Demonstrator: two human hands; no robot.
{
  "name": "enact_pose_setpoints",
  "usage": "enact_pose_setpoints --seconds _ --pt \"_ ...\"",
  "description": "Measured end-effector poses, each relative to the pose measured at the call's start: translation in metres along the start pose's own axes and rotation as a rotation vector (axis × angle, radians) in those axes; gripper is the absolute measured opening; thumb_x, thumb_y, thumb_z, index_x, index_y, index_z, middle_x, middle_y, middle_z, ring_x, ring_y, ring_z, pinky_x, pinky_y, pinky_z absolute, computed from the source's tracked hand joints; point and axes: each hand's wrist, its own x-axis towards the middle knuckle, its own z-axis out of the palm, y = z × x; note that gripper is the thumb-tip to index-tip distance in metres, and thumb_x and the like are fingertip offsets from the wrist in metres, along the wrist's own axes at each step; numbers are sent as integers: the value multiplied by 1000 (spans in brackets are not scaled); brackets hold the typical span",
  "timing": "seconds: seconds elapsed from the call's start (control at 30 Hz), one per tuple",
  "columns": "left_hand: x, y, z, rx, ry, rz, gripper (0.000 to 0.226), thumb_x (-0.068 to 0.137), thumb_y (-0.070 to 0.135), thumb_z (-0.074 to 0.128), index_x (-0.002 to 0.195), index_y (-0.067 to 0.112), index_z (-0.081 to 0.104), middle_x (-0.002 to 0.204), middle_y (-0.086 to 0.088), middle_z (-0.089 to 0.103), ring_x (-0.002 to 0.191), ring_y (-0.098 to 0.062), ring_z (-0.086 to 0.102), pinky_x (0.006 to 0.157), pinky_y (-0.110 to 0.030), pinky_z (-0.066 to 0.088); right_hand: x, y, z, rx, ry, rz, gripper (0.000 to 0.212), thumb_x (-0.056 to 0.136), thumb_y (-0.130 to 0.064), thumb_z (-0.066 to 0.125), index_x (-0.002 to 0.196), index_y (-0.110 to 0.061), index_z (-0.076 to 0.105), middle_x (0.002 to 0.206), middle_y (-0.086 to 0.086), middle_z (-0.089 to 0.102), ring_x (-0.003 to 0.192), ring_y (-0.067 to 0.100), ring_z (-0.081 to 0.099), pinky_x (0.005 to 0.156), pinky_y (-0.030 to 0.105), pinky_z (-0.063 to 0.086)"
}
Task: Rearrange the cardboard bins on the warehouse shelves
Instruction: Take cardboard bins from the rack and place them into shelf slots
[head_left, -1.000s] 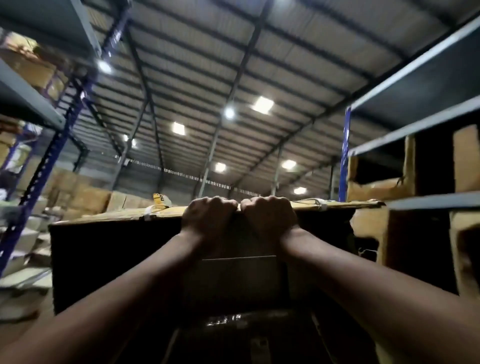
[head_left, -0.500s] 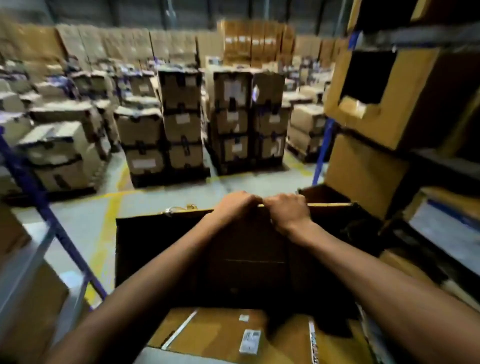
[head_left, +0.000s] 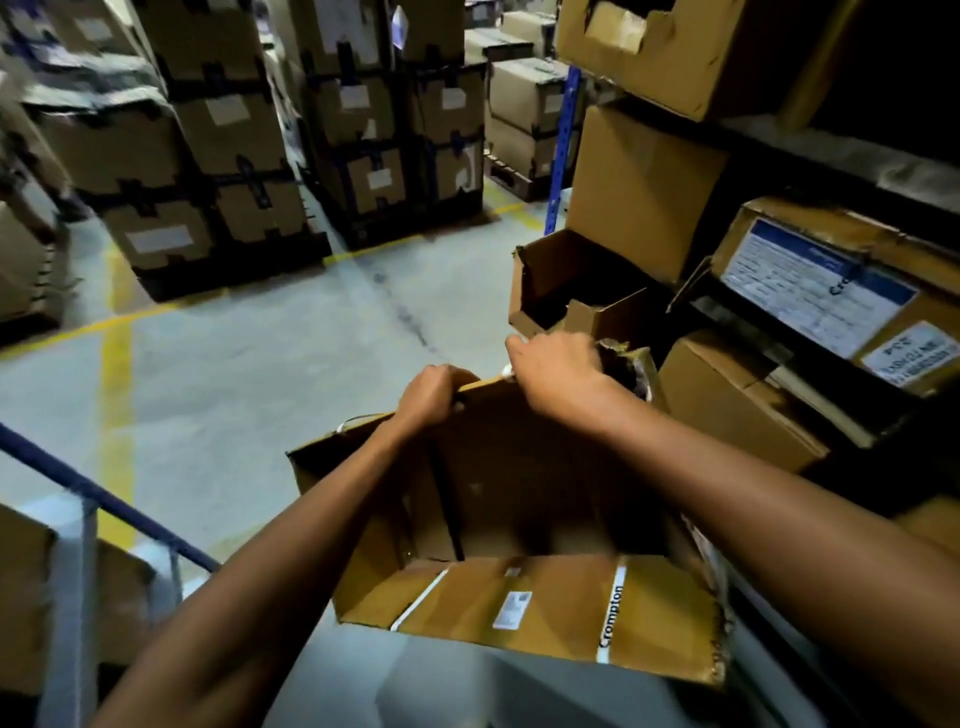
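Tipped since half a second ago: far rim of the open brown cardboard bin, level then, is now slanted up toward the right. The right hand, then next to the left hand, is now set apart from it, higher and further right.

Bin is held out in front of the person, opening upward, just beside the shelving on the right. Whether its underside is supported cannot be told. The far rim is gripped by both hands: left-hand fingers are curled over the edge, and the right hand is clamped on the raised, ragged corner. White tape printed "Crompton" and a small white label are seen on the inner near wall.

Just beyond the right hand, a smaller open-front cardboard bin is seen, interior dark. A closed plain brown carton is placed to the right of the held bin, with a carton bearing a blue-and-white printed label above it. A torn cardboard bin is placed on the upper shelf level, by a blue steel upright.

Across the grey concrete floor with yellow painted lines, stacks of black-strapped cartons are seen. A blue slanted rail is seen lower left.
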Motion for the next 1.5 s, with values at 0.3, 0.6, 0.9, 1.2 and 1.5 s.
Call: enact_pose_setpoints --seconds 0.3,0.6,0.9,1.2,1.5 --pt "8 51 21 -224 196 46 21 70 4 63 88 10 70 85 -12 72 90 -28 68 64 -30 43 -16 8 14 253 218 72 19 88 -21 60 106 -25 64 102 9 67 100 33 64 73 37 46" --pt "8 33 27 -528 72 -100 18 65 -11 55 71 2 66 66 -2 63 65 -13 57 58 -26 41 -16 42 52 750 -240 -54 22 79 -24 71 100 -27 64 92 -4 65 89 17 62 74 27 48" --pt "-22 42 36 -455 175 -60 40 87 18 66 126 10 60 130 -8 61 123 -22 54 98 -27 39 -15 15 122 658 72 432 17 93 -17 51 104 -16 64 95 14 65 91 36 62 67 34 41" --pt "-124 -53 41 -241 656 -655 60 87 42 65 135 11 47 148 -15 38 137 -34 35 108 -53 29 -7 3 144 1028 192 907 15 92 -15 54 86 -11 67 85 8 67 81 29 64 71 33 49" --pt "-67 -72 -25 -777 472 -663 34 86 37 58 105 10 67 104 -11 71 99 -32 65 88 -38 52 3 -7 91 1173 374 905 18 92 -23 58 94 -11 71 84 5 69 78 27 64 71 31 48"
